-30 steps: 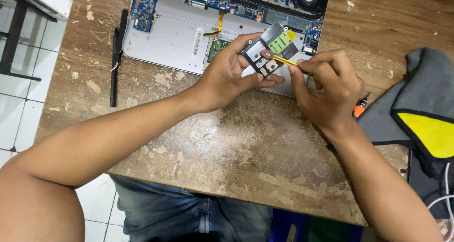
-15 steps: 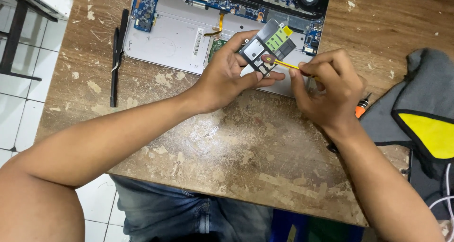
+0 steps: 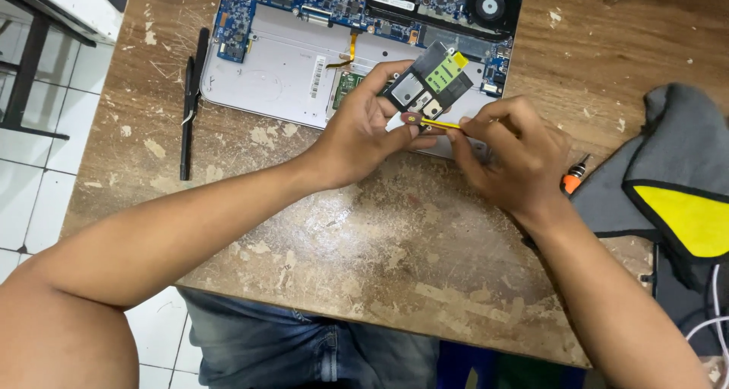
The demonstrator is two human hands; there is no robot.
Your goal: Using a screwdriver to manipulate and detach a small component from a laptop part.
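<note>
My left hand (image 3: 366, 128) holds a small dark circuit board (image 3: 427, 87) with a green and yellow patch, tilted up over the open laptop (image 3: 288, 70). My right hand (image 3: 510, 153) pinches a thin yellow tool (image 3: 440, 123) whose reddish tip touches the board's lower edge. The laptop lies bottom-up with its cover off, showing a blue mainboard (image 3: 364, 1) and a round fan (image 3: 490, 5) at the far side.
A worn wooden table (image 3: 364, 252) carries everything. A black strip-like tool (image 3: 191, 100) lies at the left of the laptop. A grey and yellow bag (image 3: 676, 184) sits at the right edge, with an orange-handled screwdriver (image 3: 571, 178) beside it. White floor tiles show at the left.
The board has been lifted a little higher and tilted in my left hand. My right hand with the yellow tool stays against its lower edge.
</note>
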